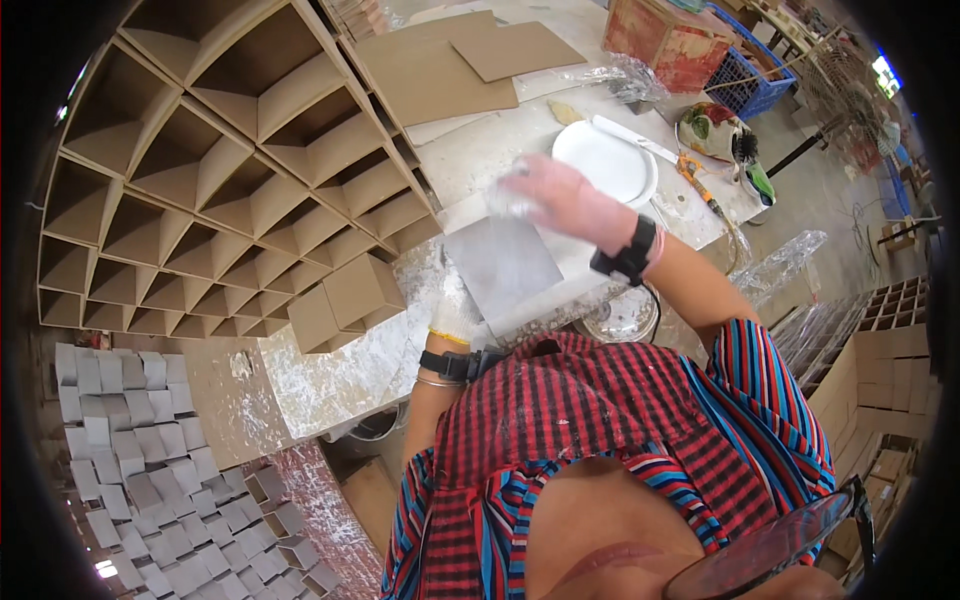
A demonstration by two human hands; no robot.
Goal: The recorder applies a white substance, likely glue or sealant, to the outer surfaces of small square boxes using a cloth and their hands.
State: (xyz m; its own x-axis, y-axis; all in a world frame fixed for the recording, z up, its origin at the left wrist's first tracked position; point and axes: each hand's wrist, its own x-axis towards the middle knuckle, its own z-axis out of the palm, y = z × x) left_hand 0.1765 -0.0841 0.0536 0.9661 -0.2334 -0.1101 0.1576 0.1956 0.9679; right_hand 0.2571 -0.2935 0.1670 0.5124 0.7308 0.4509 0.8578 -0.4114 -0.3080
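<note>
A flat grey sheet (490, 258) lies on the white-smeared worktable in front of me. Over its far right part is my right hand (565, 195), blurred by motion, with a black band on the wrist. Whether its fingers hold anything is too smeared to tell. My left hand (450, 305), in a white knit glove with a yellow cuff, rests by the sheet's left edge, its fingers hard to make out against the white surface. Just beyond my right hand stands a shallow white oval tray (608, 165). An orange-handled tool (693, 178) lies right of the tray.
A large cardboard compartment grid (270, 150) rises at the left, with a small cardboard box (350, 300) by its lower corner. Flat cardboard sheets (430, 70) lie at the back. A red box (665, 45) and blue crate (750, 85) stand far right. Grey folded pieces (150, 450) are piled lower left.
</note>
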